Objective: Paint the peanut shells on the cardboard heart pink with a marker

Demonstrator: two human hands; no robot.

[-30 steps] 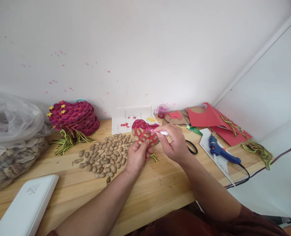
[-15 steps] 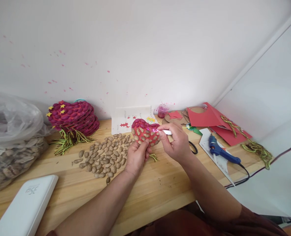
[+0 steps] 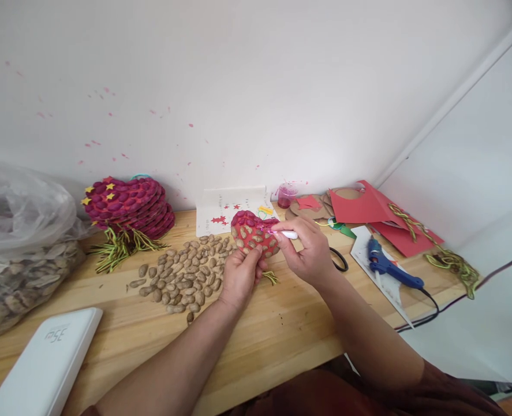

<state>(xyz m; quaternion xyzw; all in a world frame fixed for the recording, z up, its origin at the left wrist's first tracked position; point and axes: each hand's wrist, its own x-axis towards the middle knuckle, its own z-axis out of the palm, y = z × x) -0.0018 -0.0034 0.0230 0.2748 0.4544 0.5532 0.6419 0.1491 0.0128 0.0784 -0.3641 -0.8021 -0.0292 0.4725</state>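
My left hand (image 3: pixel 242 271) pinches the lower edge of a red, roughly heart-shaped piece (image 3: pixel 252 232) covered in peanuts, holding it up off the table. Its upper peanuts are painted magenta, while the lower ones are plain tan. Between the fingers of my right hand (image 3: pixel 305 248) is a paintbrush with a white handle (image 3: pixel 289 234), its pink-stained tip against the peanuts near the middle right. A green-yellow yarn tassel (image 3: pixel 271 278) shows below the piece. Loose peanuts (image 3: pixel 186 274) lie spread on the table just left of my left hand.
At the left, a stack of magenta peanut pieces (image 3: pixel 130 205) stands beside a plastic bag of peanuts (image 3: pixel 22 283) and a white power bank (image 3: pixel 48 358). A cup of magenta paint (image 3: pixel 285 197) sits by the wall. Rightward are red sheets (image 3: pixel 359 205) and a blue glue gun (image 3: pixel 389 267).
My right hand has moved slightly left and down with the paintbrush, shifting its tip over the peanuts. My left hand holds the piece almost still.
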